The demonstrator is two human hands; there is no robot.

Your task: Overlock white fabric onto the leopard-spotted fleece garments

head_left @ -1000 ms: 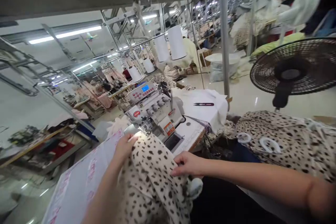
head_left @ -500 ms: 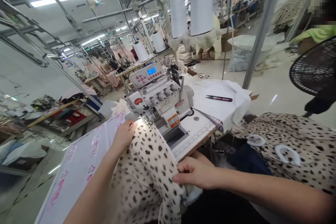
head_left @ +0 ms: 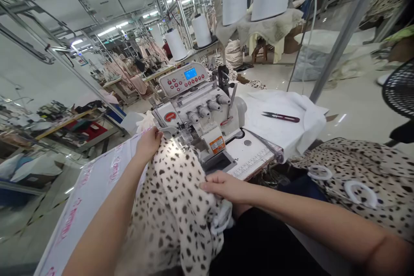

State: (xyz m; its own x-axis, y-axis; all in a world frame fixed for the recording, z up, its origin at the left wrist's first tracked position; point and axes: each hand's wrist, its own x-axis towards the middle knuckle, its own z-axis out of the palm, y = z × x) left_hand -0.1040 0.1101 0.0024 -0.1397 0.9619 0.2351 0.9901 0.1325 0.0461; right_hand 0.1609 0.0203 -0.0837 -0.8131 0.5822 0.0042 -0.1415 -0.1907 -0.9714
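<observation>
A cream fabric with dark leopard spots [head_left: 174,207] lies over the sewing table and runs under the presser foot of a white overlock machine [head_left: 200,116]. My left hand [head_left: 148,143] rests on the fabric's far edge just left of the needle, fingers curled down on the cloth. Nearer to me, my right hand [head_left: 223,186] presses and pinches the fabric at the table's front edge, beside the machine's base.
Thread snips [head_left: 280,117] lie on a white cloth [head_left: 291,125] right of the machine. More spotted garments with white rings [head_left: 365,177] pile up at the right. Large thread cones [head_left: 176,45] stand behind the machine. A black fan [head_left: 401,95] is at the far right.
Both hands and the spotted fabric have shifted forward towards the needle; my left hand now sits closer to the presser foot. The camera has tilted down and nearer to the machine.
</observation>
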